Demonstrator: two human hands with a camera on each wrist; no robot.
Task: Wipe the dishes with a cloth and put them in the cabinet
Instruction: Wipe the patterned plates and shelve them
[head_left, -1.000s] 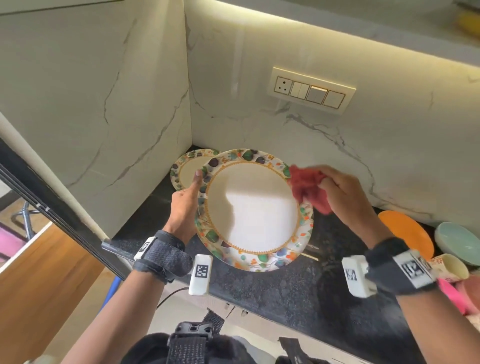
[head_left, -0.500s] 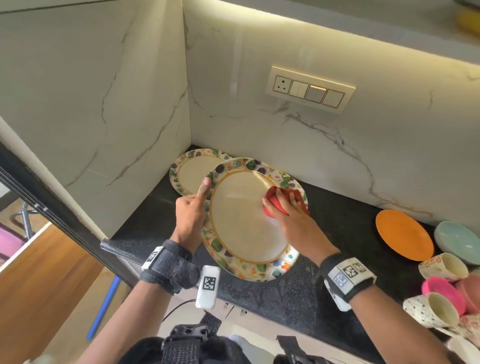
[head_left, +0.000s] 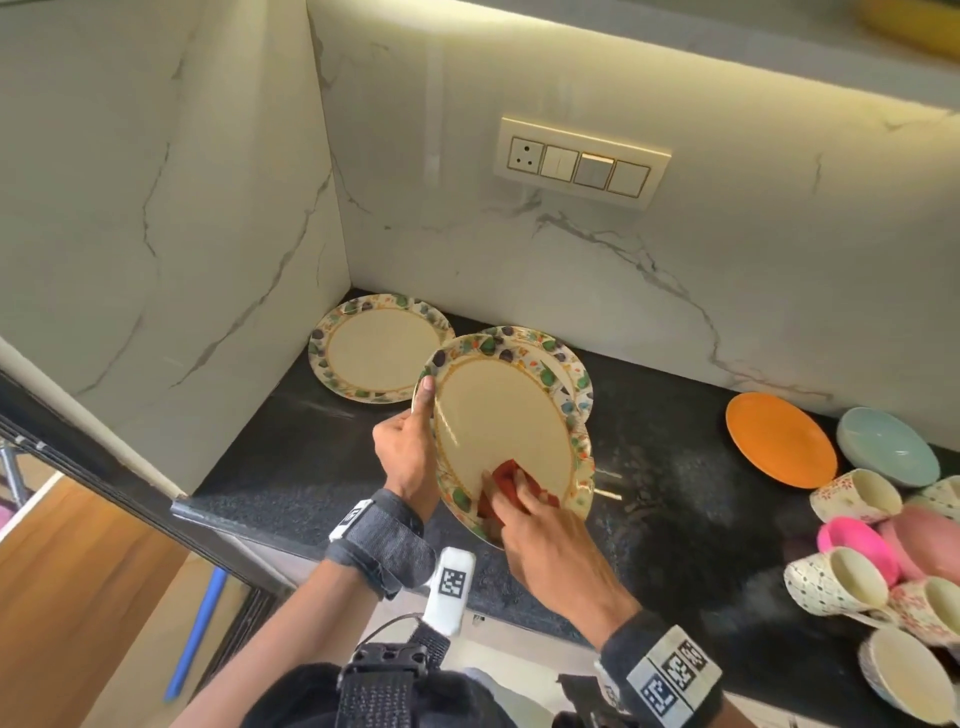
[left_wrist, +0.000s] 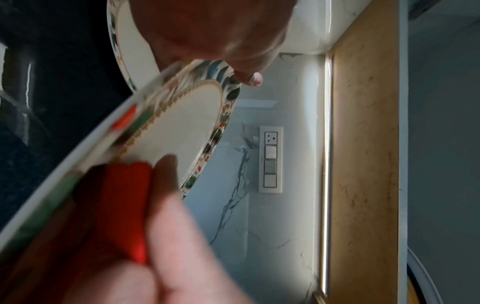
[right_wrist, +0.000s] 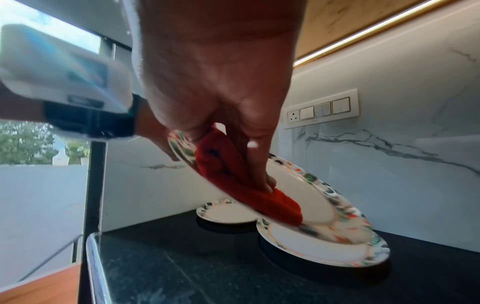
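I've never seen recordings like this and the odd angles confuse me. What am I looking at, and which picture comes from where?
There is no machine: a person works with bare hands, wearing one camera on the head and one on each wrist. The head view looks down at a black counter. The left hand holds a flowered plate tilted by its rim, while the right hand presses a red cloth on its face. The wrist views show the same plate and cloth from close up. On the counter lie two more flowered plates, an orange plate, a pale blue bowl and several cups.
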